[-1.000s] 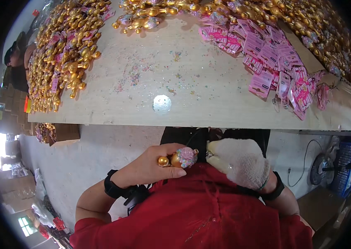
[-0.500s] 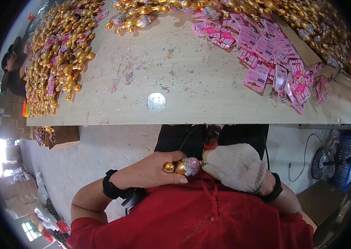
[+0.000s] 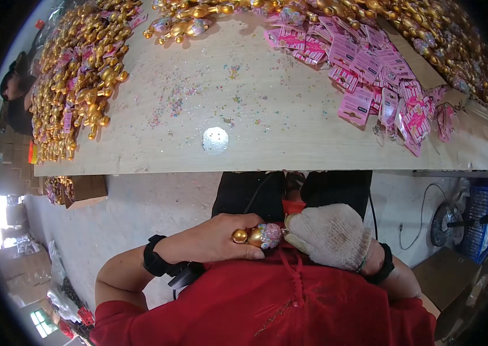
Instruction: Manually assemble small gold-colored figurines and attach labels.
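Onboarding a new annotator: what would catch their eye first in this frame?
Most striking are the heaps of gold toy pieces along the left and far edges of the pale wooden table, with a spread of pink cards at its right. Close to the body, below the table edge, the bare left hand holds a small gold and pink glittery toy, and the right hand, in a white knit glove, meets it.

Red top, white knit glove (image 3: 331,235), black wristbands (image 3: 156,264)

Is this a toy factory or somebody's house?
Probably a small workshop that assembles or packs toys. The wooden table holds heaps of gold toy pieces and pink tags, and the left hand holds one gold piece.
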`<state>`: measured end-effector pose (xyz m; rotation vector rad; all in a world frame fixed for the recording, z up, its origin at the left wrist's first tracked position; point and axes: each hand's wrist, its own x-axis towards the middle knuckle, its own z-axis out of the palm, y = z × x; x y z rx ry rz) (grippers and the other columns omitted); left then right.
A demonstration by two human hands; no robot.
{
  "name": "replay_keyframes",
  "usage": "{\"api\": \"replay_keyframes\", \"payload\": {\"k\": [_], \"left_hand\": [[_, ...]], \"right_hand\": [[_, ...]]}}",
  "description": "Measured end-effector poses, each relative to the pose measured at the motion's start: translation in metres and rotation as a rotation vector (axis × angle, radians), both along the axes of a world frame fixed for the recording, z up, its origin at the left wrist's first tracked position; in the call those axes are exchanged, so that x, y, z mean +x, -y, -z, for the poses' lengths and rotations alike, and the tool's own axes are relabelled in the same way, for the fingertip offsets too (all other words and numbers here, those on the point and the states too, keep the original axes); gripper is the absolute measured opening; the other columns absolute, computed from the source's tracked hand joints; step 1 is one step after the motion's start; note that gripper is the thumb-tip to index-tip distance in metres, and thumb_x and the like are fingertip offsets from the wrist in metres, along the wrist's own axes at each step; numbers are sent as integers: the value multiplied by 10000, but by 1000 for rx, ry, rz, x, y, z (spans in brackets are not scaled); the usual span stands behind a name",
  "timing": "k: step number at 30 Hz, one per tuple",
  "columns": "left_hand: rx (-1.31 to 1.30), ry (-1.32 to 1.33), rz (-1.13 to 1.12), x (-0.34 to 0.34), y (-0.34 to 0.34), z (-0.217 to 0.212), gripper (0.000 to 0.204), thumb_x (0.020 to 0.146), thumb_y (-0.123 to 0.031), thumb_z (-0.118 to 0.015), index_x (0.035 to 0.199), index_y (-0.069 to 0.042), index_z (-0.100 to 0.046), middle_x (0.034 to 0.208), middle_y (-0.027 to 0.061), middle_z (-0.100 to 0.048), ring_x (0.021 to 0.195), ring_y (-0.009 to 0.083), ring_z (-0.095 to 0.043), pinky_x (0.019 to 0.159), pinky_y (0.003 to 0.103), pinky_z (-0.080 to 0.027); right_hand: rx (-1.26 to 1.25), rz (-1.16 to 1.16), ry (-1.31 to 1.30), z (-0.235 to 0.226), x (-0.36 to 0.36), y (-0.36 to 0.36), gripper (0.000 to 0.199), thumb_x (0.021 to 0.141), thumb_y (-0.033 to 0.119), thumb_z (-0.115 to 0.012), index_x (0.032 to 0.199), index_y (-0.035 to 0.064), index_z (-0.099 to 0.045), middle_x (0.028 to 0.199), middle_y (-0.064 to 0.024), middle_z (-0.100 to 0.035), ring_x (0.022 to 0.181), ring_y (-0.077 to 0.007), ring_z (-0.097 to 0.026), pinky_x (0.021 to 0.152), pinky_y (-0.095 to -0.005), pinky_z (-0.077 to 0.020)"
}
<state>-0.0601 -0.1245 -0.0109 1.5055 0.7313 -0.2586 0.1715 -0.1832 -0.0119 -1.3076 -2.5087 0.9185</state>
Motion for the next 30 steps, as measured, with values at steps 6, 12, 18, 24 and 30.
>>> {"api": "replay_keyframes", "payload": {"k": [6,12,18,24,30], "left_hand": [[-23,27,64,3,3,8,355,823,-280,-678,1036,-34,-535,837,69,-587,768,127,-535,664,279,-433],[8,81,168,4,8,21,310,837,-278,-652,955,-32,-504,803,118,-566,757,229,-579,642,337,-431],[140,43,241,9,11,13,326,857,-322,-609,935,-36,-474,810,162,-561,750,340,-572,623,404,-421],[94,59,213,8,12,18,345,857,-349,-606,947,-41,-479,810,158,-564,748,335,-578,619,405,-421],[112,164,218,9,13,32,312,845,-299,-617,952,-37,-484,817,170,-580,779,354,-587,633,410,-431]], "right_hand": [[-87,-42,42,10,-1,6,157,854,244,-506,801,97,-520,674,-91,-563,609,-276,-596,492,-381,-464],[-154,-34,-27,29,-4,21,181,853,259,-511,783,94,-530,682,-96,-579,624,-280,-601,501,-389,-464],[-140,-25,49,31,-2,27,159,813,274,-560,770,121,-560,677,-83,-577,619,-276,-603,509,-388,-478],[-133,-61,134,22,-2,26,146,794,279,-584,787,134,-565,685,-72,-578,649,-254,-609,527,-378,-483],[-180,-82,140,27,-3,24,120,781,252,-589,793,133,-585,701,-68,-588,681,-268,-612,552,-391,-484]]}}
